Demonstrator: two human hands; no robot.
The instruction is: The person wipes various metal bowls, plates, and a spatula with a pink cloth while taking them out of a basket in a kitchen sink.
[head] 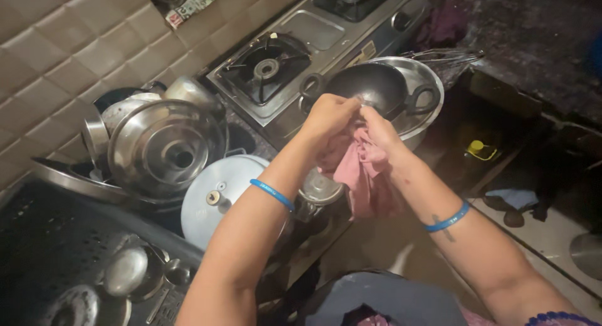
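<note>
Both hands meet in the middle of the head view over a pink cloth [362, 170]. My left hand [327, 117] is closed on the cloth's upper part, and my right hand [379, 130] grips it right beside the left. The cloth hangs down below both hands. Each wrist wears a blue band. Just behind the hands a black two-handled wok [370, 86] rests inside a steel bowl [424, 75] at the counter's edge.
A steel two-burner stove [295, 56] stands behind the wok. To the left are stacked steel pots and lids [164, 151], a white round lid [216, 197] and a small steel lid [321, 189]. A dark perforated rack with steel cups [125, 271] sits at lower left. Tiled wall behind.
</note>
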